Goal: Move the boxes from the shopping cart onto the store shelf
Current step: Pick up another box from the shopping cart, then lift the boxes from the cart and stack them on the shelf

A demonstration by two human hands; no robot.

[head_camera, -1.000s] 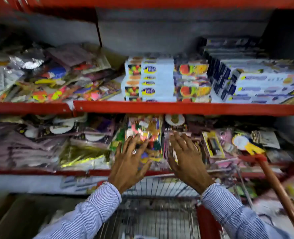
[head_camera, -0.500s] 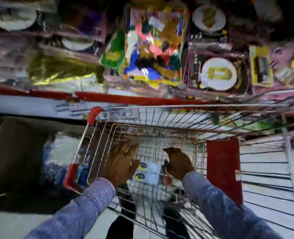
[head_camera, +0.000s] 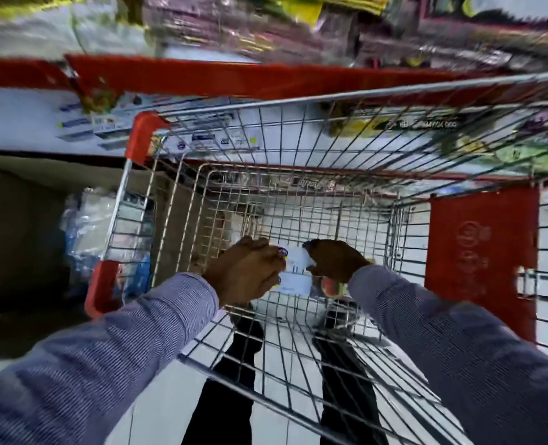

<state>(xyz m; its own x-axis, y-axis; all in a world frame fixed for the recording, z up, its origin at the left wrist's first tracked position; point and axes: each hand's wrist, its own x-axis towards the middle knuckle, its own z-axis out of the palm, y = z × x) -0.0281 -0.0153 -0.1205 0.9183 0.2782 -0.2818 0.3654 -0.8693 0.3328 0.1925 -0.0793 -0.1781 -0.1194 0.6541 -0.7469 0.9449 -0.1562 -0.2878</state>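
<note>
Both my hands are down inside the wire shopping cart (head_camera: 298,104). Between them lie white boxes (head_camera: 293,269) with a blue and yellow logo, stacked on the cart's bottom. My left hand (head_camera: 245,271) grips the stack's left end, fingers curled over it. My right hand (head_camera: 333,260) holds the right end, thumb on top. A bit of red and green print shows under the right wrist. The store shelf's red edge (head_camera: 234,77) runs across the top, blurred.
Blurred packets (head_camera: 266,30) fill the shelf above the red edge. A red plastic panel (head_camera: 481,252) forms the cart's right side. Wrapped goods (head_camera: 86,226) and a brown carton (head_camera: 12,232) sit on the floor to the left. My dark trouser legs show through the cart's mesh.
My view dropped from the shelf to the cart. Both hands went down into the cart and closed on the ends of the white boxes.
</note>
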